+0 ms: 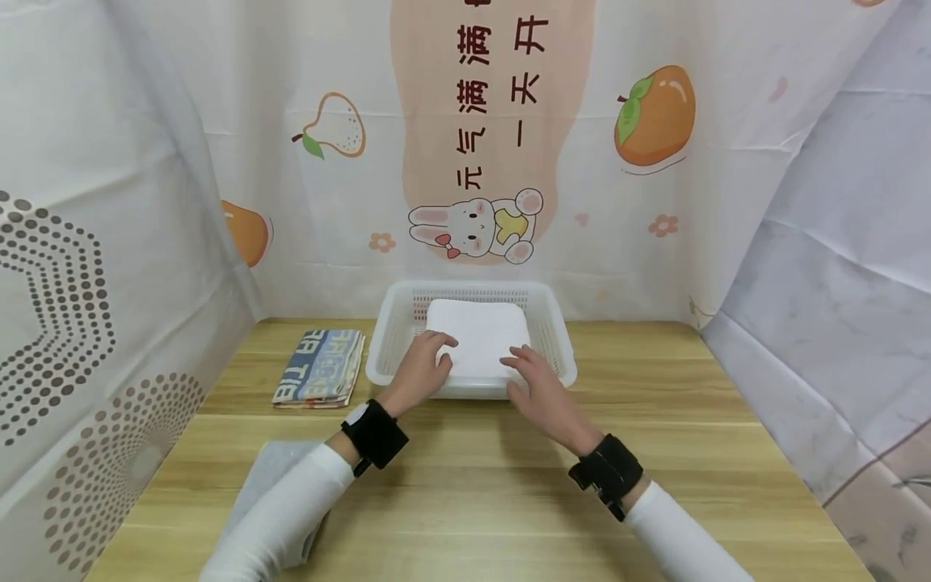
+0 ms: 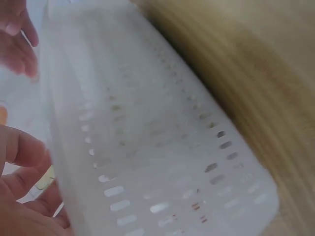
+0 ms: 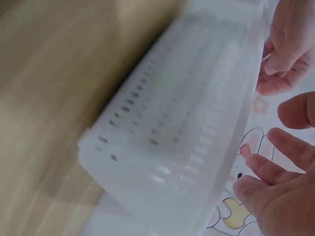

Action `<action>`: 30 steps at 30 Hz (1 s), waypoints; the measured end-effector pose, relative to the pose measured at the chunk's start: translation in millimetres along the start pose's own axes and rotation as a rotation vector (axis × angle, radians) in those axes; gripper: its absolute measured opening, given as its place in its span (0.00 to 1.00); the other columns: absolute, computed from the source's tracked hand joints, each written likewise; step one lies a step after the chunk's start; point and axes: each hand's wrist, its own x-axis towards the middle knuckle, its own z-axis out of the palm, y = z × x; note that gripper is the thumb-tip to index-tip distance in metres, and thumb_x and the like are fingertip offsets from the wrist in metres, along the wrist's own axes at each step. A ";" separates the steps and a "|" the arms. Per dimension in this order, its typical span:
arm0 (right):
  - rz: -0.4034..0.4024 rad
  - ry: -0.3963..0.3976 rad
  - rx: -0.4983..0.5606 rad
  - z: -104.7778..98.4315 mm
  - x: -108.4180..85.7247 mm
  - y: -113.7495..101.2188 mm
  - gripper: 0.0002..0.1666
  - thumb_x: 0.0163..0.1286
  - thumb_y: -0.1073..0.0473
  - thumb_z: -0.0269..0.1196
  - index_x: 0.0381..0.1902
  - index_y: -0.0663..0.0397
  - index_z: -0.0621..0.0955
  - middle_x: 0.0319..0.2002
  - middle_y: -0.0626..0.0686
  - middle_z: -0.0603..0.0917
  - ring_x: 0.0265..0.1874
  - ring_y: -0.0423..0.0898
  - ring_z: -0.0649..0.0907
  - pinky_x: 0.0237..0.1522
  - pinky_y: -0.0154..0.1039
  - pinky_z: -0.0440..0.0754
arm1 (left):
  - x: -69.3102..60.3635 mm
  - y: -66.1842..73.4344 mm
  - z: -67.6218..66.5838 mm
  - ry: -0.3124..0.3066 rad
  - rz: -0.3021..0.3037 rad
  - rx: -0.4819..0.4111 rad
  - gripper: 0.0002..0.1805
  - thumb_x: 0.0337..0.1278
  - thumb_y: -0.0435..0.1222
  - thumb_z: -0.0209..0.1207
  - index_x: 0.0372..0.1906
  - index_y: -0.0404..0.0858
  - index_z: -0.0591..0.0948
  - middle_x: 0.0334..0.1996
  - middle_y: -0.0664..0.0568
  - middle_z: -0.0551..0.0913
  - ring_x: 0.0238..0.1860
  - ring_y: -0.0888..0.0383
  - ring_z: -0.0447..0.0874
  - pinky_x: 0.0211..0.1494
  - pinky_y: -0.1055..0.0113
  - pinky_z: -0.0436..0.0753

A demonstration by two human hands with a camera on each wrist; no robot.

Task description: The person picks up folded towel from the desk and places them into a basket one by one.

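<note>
A folded white cloth (image 1: 480,331) lies inside a white perforated plastic basket (image 1: 563,343) at the back of the table. Over the basket's front left part is my left hand (image 1: 420,368), its fingers loosely bent beside the cloth's left edge. My right hand (image 1: 541,394) is at the front right, with its fingers spread near the cloth's right edge. Both wrist views show the basket's holed outer wall (image 2: 162,147), with the fingers beyond the rim. Nothing shows between the fingers of my right hand in the right wrist view. The cloth itself is hidden in both wrist views.
Left of the basket lies a folded blue, white and patterned cloth (image 1: 320,368). A grey folded cloth (image 1: 271,473) sits at the front left, partly under my left sleeve (image 1: 291,509). Printed curtains (image 1: 349,210) hang behind and beside the wooden table (image 1: 655,420).
</note>
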 end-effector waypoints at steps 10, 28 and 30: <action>-0.106 -0.037 -0.113 10.7 -36.2 -4.1 0.31 0.63 0.68 0.67 0.64 0.67 0.75 0.67 0.71 0.69 0.71 0.69 0.63 0.67 0.63 0.64 | -53.8 -0.5 -1.7 -0.020 0.183 0.240 0.18 0.65 0.27 0.59 0.59 0.32 0.79 0.57 0.38 0.79 0.62 0.42 0.74 0.68 0.51 0.70; -0.125 -0.105 -0.276 15.7 -52.8 -6.5 0.41 0.60 0.64 0.71 0.70 0.65 0.70 0.73 0.70 0.61 0.72 0.69 0.60 0.68 0.62 0.64 | -102.9 -12.5 -24.4 -0.060 0.188 0.436 0.32 0.58 0.26 0.61 0.69 0.32 0.70 0.70 0.32 0.66 0.72 0.36 0.61 0.73 0.44 0.62; -0.124 -0.112 -0.280 16.3 -54.3 -7.0 0.42 0.60 0.64 0.72 0.70 0.65 0.69 0.73 0.70 0.61 0.72 0.69 0.60 0.68 0.62 0.64 | -108.6 -16.7 -30.6 -0.071 0.171 0.459 0.32 0.57 0.27 0.61 0.69 0.32 0.70 0.70 0.32 0.66 0.72 0.36 0.61 0.73 0.44 0.62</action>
